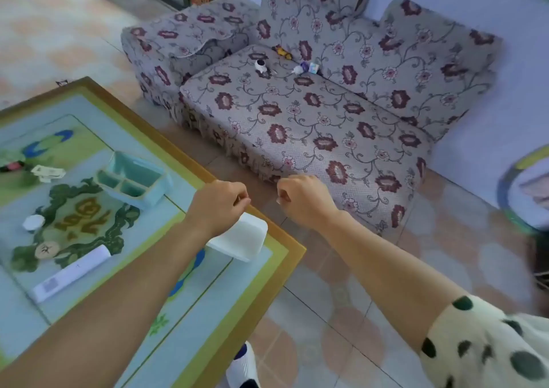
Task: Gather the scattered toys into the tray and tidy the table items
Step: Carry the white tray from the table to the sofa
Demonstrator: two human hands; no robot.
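With the small scattered toys [285, 61] lying far back on the seat of the floral-patterned fabric sofa [312, 126] and the shallow white rectangular tray [246, 237] on the table corner nearest that sofa, we judge it best to carry the tray to the sofa first. Our left hand [218, 202] and right hand [300, 199] hover beside the sofa's front edge, apart, both loosely curled and apparently empty.

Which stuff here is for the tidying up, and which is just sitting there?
For the job: small toys on the sofa seat, white tray, blue organizer, remote, paper scraps on the table.
Just there: sofa, floor, table itself.
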